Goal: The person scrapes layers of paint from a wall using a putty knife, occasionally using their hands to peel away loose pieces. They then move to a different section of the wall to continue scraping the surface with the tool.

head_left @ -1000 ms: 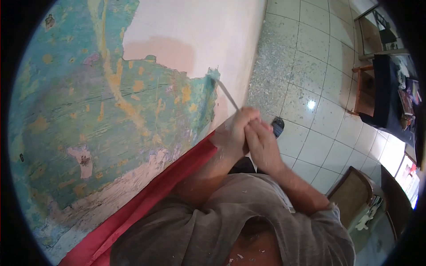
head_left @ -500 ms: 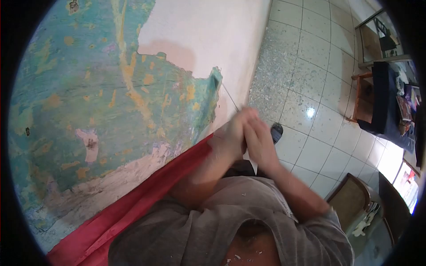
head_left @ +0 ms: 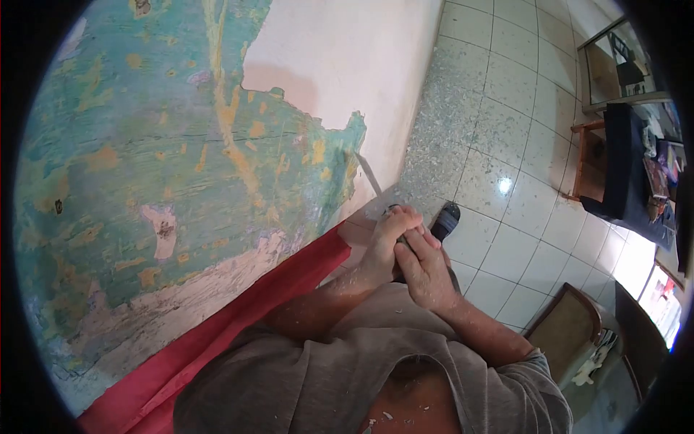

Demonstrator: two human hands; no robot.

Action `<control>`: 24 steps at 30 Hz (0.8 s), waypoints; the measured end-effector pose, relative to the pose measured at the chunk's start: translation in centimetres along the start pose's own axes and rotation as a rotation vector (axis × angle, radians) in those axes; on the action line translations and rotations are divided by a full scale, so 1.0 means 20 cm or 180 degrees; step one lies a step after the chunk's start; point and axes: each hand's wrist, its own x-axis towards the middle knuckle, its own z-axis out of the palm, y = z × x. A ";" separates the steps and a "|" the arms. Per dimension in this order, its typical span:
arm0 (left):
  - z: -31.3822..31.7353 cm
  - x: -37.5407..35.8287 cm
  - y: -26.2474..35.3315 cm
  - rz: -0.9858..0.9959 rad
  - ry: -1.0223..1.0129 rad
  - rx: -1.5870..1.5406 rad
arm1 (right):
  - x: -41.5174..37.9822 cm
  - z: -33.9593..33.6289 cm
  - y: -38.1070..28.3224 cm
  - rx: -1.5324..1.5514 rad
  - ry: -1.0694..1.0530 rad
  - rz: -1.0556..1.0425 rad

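My left hand (head_left: pixel 388 242) and my right hand (head_left: pixel 425 267) are closed together around the dark handle of a scraper (head_left: pixel 370 175), in front of my body. Its long, narrow metal blade points up and left, with the tip at the ragged edge of the green paint on the wall (head_left: pixel 195 159). Below that edge and beside it, pale wall surface (head_left: pixel 340 50) is bare of green paint. Most of the handle is hidden inside my fingers.
Paint flakes (head_left: pixel 448 108) are scattered over the tiled floor along the wall. A red cloth (head_left: pixel 238 318) hangs at the wall's lower side. My shoe (head_left: pixel 446 221) shows beyond my hands. A cloth-covered table (head_left: pixel 625 166) and a chair (head_left: pixel 567 318) stand at the right.
Both hands have moved down, closer to my body, with the scraper. Its blade now shows broad side on, where it was a thin line. More of my shoe is visible.
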 end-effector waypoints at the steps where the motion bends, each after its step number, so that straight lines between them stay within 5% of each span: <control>1: 0.00 -0.01 0.04 0.0050 -0.0244 0.0258 | -0.01 0.06 0.05 0.0066 0.0322 -0.0065; 4: 0.01 0.12 0.18 -0.0398 0.0517 -0.0211 | 0.27 0.02 0.13 -0.0490 -0.0285 0.0028; 7: 0.01 0.24 0.12 0.0169 0.0234 0.0036 | 0.32 -0.02 0.11 0.0596 0.0178 0.0294; 9: 0.03 0.21 0.07 0.0037 0.0213 -0.0542 | 0.22 -0.03 0.07 0.0259 0.0317 0.0104; 12: -0.01 0.07 0.02 0.0237 -0.0159 -0.0106 | 0.14 0.03 0.08 -0.0139 0.0625 -0.0458; 16: 0.02 0.28 0.20 0.0026 0.0284 -0.0389 | 0.36 -0.02 0.08 -0.0378 0.0277 -0.0348; 20: 0.03 0.24 0.06 -0.0080 0.0252 -0.0695 | 0.26 -0.06 0.06 -0.0293 0.0364 0.0194; 24: 0.00 0.03 0.04 0.0176 0.0010 -0.0004 | 0.12 0.11 0.06 -0.0322 0.1104 -0.0877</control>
